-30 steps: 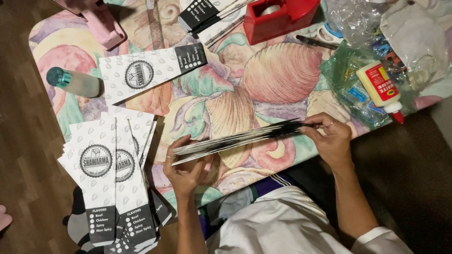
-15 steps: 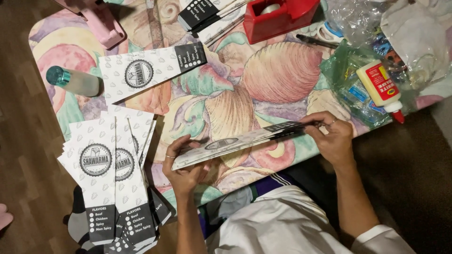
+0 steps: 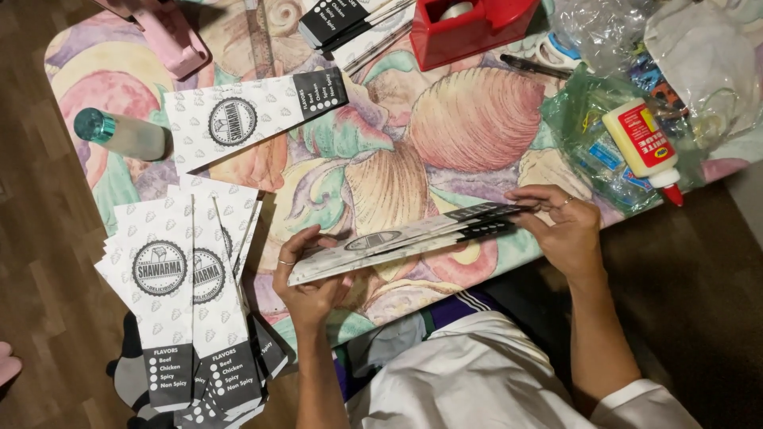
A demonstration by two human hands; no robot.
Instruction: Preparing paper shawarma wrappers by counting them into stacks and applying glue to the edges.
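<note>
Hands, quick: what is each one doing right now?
Left hand: closed on the near end of the long paper sleeve.
Right hand: closed on the sleeve's dark far end.

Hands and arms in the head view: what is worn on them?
Both forearms are bare. The left hand has a thin ring on one finger; the right hand also wears a thin ring. A white sleeve cuff shows on the right arm. No gloves or watch visible.
</note>
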